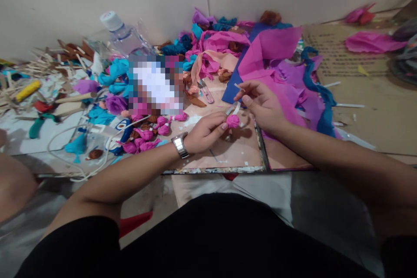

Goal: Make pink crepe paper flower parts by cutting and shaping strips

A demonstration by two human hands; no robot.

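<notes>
Between the thumb and fingers of my left hand (208, 132) is a small pink crepe-paper ball (233, 121). A thin white strip (237, 108) curls up from the ball toward my right hand (260, 106). My right hand pinches a pale end of a strip (239, 87) between thumb and fingers, just above and right of the ball. Several finished-looking pink paper balls (163, 127) with white bands lie left of my left hand. Pink-handled thread snips (206, 92) rest on the table behind it.
Crumpled crepe paper (221, 43) in pink, purple, blue and brown covers the back. A clear bottle (127, 39) stands at the back left. Wooden sticks (42, 65) pile at far left, near a white cable (52, 147). Cardboard (368, 108) lies at right.
</notes>
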